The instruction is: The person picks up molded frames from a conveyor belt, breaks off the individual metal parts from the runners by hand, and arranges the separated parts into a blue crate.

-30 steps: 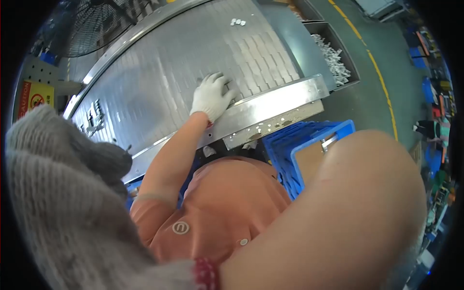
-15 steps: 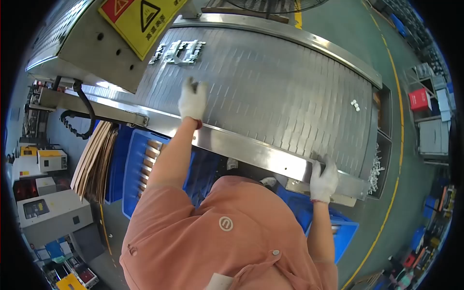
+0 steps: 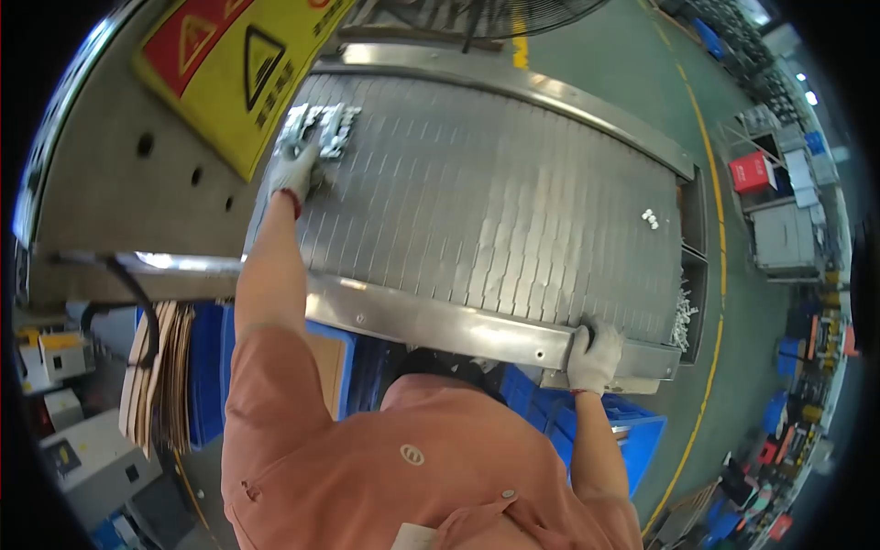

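Rows of small shiny metal parts lie at the upper left of the slatted metal conveyor. My left hand, in a pale glove with darkened fingertips, reaches to the near edge of these parts; whether its fingers grip any of them is too unclear to tell. My gloved right hand is wrapped over the conveyor's near side rail, toward its right end. A few small white pieces lie on the belt at the right.
A machine housing with a yellow warning sign overhangs the left side. Blue crates and upright cardboard sheets stand below the near rail. A bin of white pieces adjoins the right end. A fan guard is at the top.
My left hand has moved left and forward, from bare belt to the metal parts. My right hand stays on the rail. The view has shifted, with the machine housing now larger.
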`<state>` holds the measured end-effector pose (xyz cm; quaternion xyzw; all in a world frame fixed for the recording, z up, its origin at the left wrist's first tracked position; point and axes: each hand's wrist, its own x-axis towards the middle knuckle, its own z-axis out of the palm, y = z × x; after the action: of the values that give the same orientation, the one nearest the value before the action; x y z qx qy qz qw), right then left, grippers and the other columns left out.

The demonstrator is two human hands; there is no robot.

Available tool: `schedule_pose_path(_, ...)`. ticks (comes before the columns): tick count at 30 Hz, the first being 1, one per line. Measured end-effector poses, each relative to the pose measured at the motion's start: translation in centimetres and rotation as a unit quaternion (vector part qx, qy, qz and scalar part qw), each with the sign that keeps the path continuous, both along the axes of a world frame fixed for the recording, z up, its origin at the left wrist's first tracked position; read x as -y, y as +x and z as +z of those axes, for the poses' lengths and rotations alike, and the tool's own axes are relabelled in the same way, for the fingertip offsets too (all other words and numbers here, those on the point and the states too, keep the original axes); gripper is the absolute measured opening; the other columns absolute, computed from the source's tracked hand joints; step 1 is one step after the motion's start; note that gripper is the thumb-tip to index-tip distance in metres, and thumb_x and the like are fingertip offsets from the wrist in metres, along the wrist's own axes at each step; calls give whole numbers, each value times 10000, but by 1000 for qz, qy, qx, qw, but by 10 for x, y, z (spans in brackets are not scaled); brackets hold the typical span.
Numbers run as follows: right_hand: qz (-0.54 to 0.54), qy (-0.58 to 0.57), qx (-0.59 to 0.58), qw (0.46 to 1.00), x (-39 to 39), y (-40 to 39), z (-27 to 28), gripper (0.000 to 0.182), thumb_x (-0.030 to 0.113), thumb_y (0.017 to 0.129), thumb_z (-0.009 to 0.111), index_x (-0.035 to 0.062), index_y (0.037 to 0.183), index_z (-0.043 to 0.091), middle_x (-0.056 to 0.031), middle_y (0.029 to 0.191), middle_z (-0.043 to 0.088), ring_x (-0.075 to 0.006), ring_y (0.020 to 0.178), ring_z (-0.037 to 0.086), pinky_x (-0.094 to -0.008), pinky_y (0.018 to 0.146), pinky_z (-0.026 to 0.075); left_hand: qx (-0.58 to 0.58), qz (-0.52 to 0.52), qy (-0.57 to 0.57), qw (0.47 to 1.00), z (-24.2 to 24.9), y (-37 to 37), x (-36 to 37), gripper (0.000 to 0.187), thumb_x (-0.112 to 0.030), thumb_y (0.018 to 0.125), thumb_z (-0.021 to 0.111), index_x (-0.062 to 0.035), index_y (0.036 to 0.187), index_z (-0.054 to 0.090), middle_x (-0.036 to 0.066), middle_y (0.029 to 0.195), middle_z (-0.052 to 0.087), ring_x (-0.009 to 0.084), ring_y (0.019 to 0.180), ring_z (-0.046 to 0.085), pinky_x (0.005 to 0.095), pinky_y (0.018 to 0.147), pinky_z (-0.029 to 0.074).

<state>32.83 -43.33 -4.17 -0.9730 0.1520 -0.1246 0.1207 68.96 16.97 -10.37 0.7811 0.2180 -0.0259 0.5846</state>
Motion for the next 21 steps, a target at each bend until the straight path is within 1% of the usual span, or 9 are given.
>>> schedule_pose_path(1, -8, 11, -9, 1000, -3, 1, 4, 283, 246, 975, 730, 61, 1180, 792, -193, 1174, 770, -422, 1164, 690, -577, 1180, 447, -12, -13, -45, 999, -7, 11, -5, 969, -665, 908, 805, -65, 1621, 540, 217, 1262, 817, 339, 1129, 793, 438, 1025, 588)
schedule_pose_path(3, -6, -3, -12, 1000, -8, 6, 14, 241, 197, 972, 700, 68, 1150, 798, -196, 1094, 753, -433, 1109, 685, -579, 1140, 462, -32, -33, 11, 999, -18, 24, 5, 785, -639, 922, 802, -101, 1477, 664, 199, 1243, 823, 322, 1138, 785, 436, 1015, 589)
schedule_pose_path(6, -7, 9, -7, 1000, -10, 8, 20, 220, 197, 962, 700, 67, 1111, 796, -186, 1073, 753, -424, 1104, 685, -575, 1138, 457, -25, -117, 303, 945, -6, 21, 15, 578, -592, 934, 798, -121, 1269, 798, 170, 1159, 835, 271, 1068, 787, 413, 950, 594)
schedule_pose_path(8, -10, 15, 5, 1000, -11, 8, 21, 210, 213, 958, 713, 86, 1103, 796, -163, 1077, 762, -403, 1121, 691, -585, 1176, 438, -25, -115, 294, 949, 41, -4, 63, 602, -575, 928, 794, -76, 1263, 795, 177, 1170, 835, 285, 1091, 785, 419, 965, 588)
schedule_pose_path(11, -13, 20, 8, 1000, -6, 5, 17, 211, 232, 961, 728, 101, 1110, 802, -143, 1096, 780, -382, 1152, 699, -602, 1223, 414, -50, -70, 231, 969, 58, -14, 93, 496, -523, 971, 770, -95, 1216, 817, 95, 962, 840, 231, 895, 798, 394, 848, 599)
schedule_pose_path(14, -6, 23, 34, 999, -3, 5, 15, 212, 234, 949, 735, 89, 1088, 805, -149, 1059, 779, -384, 1129, 703, -580, 1177, 446, 11, -67, 302, 951, 48, -20, 108, 551, -542, 986, 747, -82, 1278, 827, 106, 1020, 849, 238, 1004, 806, 408, 947, 584)
schedule_pose_path(15, -2, 31, 32, 999, -3, 4, 17, 214, 235, 946, 738, 85, 1082, 807, -151, 1047, 778, -386, 1121, 705, -572, 1159, 456, -35, -68, 227, 971, 90, -42, 134, 533, -514, 996, 759, -73, 1289, 823, 112, 998, 847, 218, 941, 809, 395, 882, 595)
schedule_pose_path(18, 14, 38, 42, 998, 3, 4, 18, 243, 257, 943, 747, 76, 1089, 818, -162, 1054, 791, -385, 1104, 717, -538, 1104, 488, 47, -98, 200, 974, 93, -80, 168, 507, -523, 996, 751, -107, 1278, 819, 90, 938, 836, 258, 883, 801, 401, 855, 594)
schedule_pose_path(21, 21, 62, 21, 998, 15, 5, 3, 328, 287, 981, 726, 59, 1202, 807, -181, 1137, 802, -395, 1141, 721, -533, 1114, 497, 54, -137, 176, 973, 119, -136, 229, 517, -536, 1010, 732, -123, 1310, 810, 139, 1004, 843, 298, 962, 817, 413, 902, 602)
